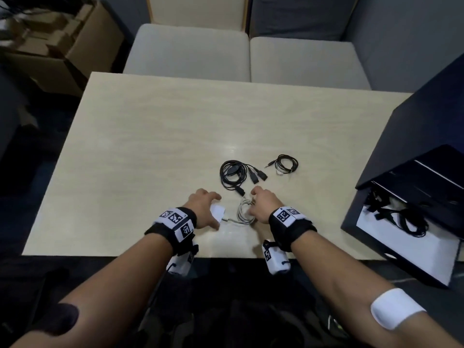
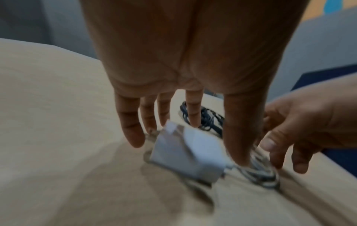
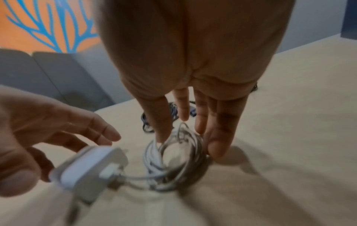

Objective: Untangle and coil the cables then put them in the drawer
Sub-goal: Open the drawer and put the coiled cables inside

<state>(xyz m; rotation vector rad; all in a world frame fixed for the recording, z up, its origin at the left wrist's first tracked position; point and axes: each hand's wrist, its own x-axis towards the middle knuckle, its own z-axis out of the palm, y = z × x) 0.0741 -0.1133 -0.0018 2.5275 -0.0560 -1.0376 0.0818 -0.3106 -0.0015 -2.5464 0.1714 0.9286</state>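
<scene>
A white charger block [image 1: 218, 212] with its white cable coil [image 1: 244, 212] lies near the table's front edge. My left hand [image 1: 212, 209] hovers over the block [image 2: 185, 154] with straight, spread fingers around it. My right hand [image 1: 252, 203] points straight fingers down onto the coil [image 3: 173, 160], thumb inside the ring and the other fingers along its outer side. Behind them lie a coiled black cable [image 1: 233, 172] with several plugs and a small black audio cable coil [image 1: 286, 163]. The open drawer [image 1: 414, 259] at the right holds black cables [image 1: 399, 219].
The dark cabinet [image 1: 426, 121] that bears the drawer stands at the table's right end. The pale wooden table [image 1: 150, 146] stretches left and back. Two cushioned seats [image 1: 246, 56] stand beyond it, and cardboard boxes [image 1: 62, 41] sit at the far left.
</scene>
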